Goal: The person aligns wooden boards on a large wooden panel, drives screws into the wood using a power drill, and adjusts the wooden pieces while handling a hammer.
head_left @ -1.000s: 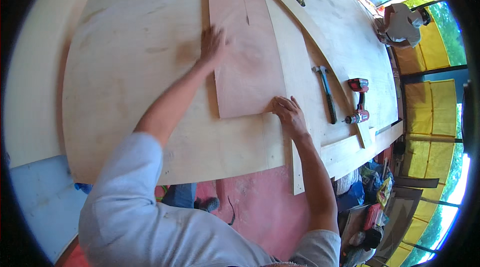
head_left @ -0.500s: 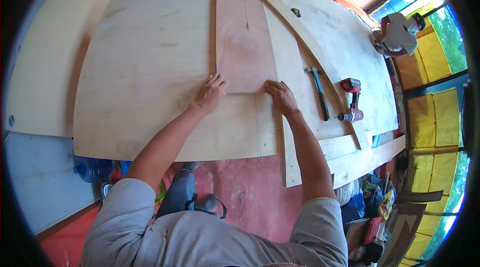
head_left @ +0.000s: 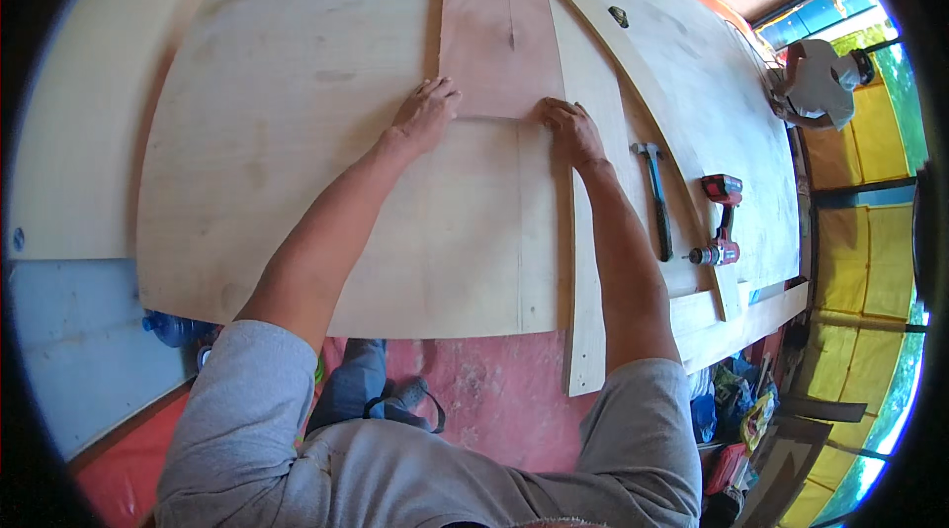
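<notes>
A reddish-brown plywood strip (head_left: pixel 499 63), split along its grain, lies flat over a large pale plywood sheet (head_left: pixel 346 192). At its near left corner my left hand (head_left: pixel 425 118) grips the edge, fingers bent onto the top. My right hand (head_left: pixel 575 135) holds the near right corner with its fingers closed over it. Close to the right of the strip runs a long pale board (head_left: pixel 585 301), passing partly under my right forearm. The undersides of both grips are hidden.
Right of my forearm lie a claw hammer (head_left: pixel 654 202) and a red cordless drill (head_left: pixel 722 221), beside a long narrow wooden batten (head_left: pixel 643 88). Another person (head_left: pixel 819 83) bends at the far right edge. Bags and scraps (head_left: pixel 741 395) are piled at lower right.
Both hands have pushed the plywood strip away from me across the pale sheet, my arms reaching farther out. The view has shifted slightly; the hammer and drill lie as before.
</notes>
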